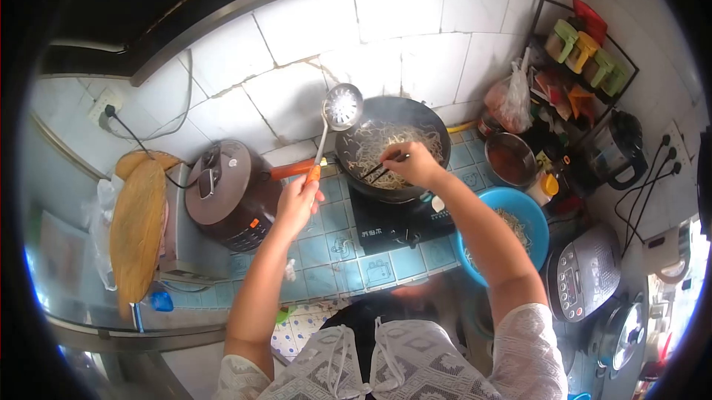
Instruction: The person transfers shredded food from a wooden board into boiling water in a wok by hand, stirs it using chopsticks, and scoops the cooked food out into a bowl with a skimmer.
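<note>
Head view: my right fingers (395, 156) closed on chopsticks (371, 172), left fingers (311, 191) wrapped round skimmer (343, 107). Strands (371, 145) in wok (393, 109) look light, soft, slippery; best pinched mid-clump.

A home kitchen is shown: noodles are being cooked in a wok (393, 186) on a cooktop (397, 231), and cookers (222, 185) are placed on the tiled tabletop (305, 281). Spice jars (584, 51) are racked at far right, beneath white wall tiles (311, 25).
</note>
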The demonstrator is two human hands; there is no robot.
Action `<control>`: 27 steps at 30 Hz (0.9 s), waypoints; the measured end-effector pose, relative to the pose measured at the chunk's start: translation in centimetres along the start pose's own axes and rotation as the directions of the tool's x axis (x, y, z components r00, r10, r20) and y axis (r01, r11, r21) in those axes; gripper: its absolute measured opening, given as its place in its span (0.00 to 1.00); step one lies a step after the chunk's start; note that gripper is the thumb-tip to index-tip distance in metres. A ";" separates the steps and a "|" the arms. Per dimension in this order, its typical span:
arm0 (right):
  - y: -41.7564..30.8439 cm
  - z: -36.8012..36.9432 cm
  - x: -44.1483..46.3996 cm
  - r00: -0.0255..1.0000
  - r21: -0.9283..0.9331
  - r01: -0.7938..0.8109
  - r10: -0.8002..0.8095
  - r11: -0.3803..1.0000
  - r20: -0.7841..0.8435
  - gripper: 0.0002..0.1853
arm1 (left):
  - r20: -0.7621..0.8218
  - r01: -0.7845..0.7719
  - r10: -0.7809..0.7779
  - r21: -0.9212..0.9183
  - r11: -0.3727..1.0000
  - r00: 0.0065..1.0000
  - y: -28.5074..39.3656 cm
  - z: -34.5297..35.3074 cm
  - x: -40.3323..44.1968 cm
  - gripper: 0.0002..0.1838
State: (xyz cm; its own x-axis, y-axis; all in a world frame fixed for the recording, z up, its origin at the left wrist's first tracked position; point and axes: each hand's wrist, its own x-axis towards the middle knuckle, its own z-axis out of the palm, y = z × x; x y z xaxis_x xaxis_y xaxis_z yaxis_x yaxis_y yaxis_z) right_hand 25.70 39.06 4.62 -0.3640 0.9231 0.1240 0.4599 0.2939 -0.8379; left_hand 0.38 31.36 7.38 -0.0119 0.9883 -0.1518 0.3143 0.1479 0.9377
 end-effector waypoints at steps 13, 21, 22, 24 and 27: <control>1.6 -0.1 1.9 0.980 0.060 -0.150 0.156 0.987 -0.122 0.07 | 0.112 -0.145 0.107 0.425 0.893 0.988 1.2 1.2 4.3 0.14; 0.8 -4.7 -2.4 0.917 0.090 -0.100 0.126 0.991 -0.377 0.07 | 0.090 -0.184 0.180 0.760 0.623 0.980 0.6 5.2 5.1 0.13; 1.2 -4.4 -2.7 0.917 0.088 -0.101 0.127 0.991 -0.378 0.07 | 0.091 -0.186 0.180 0.759 0.624 0.979 0.3 5.7 5.3 0.13; 2.4 -3.6 -3.0 0.836 0.075 0.002 0.040 0.997 -0.547 0.07 | 0.076 -0.184 0.206 0.794 0.579 0.975 -0.5 6.6 5.7 0.14; 3.5 -3.1 -3.3 0.796 0.005 -0.114 0.095 0.993 -0.598 0.08 | 0.142 -0.230 0.224 0.869 0.438 0.964 -1.0 7.3 5.8 0.17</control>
State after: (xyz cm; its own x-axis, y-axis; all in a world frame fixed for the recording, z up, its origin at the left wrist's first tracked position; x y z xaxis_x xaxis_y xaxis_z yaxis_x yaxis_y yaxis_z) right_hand 30.99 37.82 2.92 0.2385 0.9107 0.3372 0.4943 0.1850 -0.8494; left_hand 6.92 36.67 3.23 0.1935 0.9809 0.0195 0.9654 -0.1939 0.1742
